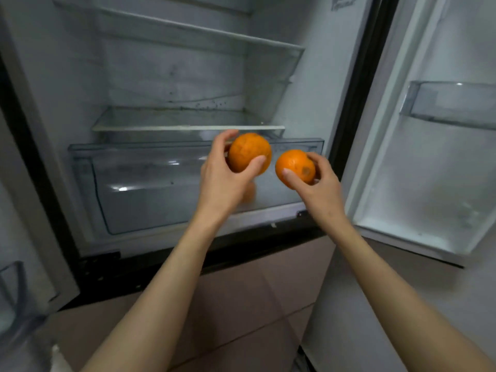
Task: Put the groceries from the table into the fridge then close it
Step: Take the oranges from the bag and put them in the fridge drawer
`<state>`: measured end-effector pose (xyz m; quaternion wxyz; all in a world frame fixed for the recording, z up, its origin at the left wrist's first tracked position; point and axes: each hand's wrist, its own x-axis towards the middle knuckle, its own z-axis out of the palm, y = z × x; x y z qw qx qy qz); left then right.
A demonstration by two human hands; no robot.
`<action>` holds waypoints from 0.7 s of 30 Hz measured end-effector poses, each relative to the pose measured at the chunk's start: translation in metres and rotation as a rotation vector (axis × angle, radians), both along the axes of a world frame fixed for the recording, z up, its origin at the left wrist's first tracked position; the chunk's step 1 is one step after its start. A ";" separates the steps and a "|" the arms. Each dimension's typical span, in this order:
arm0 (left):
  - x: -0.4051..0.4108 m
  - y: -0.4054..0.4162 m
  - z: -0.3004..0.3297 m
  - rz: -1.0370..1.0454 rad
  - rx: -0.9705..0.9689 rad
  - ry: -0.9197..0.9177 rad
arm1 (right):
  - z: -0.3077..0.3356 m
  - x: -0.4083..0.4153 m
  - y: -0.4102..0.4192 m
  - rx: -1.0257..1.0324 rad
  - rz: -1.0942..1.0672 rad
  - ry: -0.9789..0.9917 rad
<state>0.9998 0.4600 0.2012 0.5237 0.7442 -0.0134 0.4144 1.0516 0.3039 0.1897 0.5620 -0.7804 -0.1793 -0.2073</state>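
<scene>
The fridge (308,103) stands open in front of me, both doors swung out. My left hand (220,181) grips an orange (248,151) between thumb and fingers, held in front of the clear crisper drawer (139,189). My right hand (319,183) grips a second, slightly smaller orange (294,167) just to the right of the first. Both oranges hover at the height of the drawer's top rim, below the lower glass shelf (188,127). A faint orange reflection shows on the drawer front under my left hand.
An upper glass shelf (188,28) spans the fridge above. The right door (429,157) carries a clear door bin (453,103). The left door (32,210) sits at the left edge with a bin low down. Brown floor tiles (255,304) lie below.
</scene>
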 end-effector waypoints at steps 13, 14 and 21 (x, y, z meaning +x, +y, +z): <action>0.106 0.057 0.061 0.445 0.501 0.494 | 0.070 0.156 0.047 -0.458 0.070 -0.165; 0.105 0.061 0.060 0.449 0.490 0.543 | 0.067 0.159 0.049 -0.479 0.057 -0.131; 0.106 0.067 0.055 0.468 0.577 0.795 | 0.064 0.171 0.057 -0.899 0.049 0.026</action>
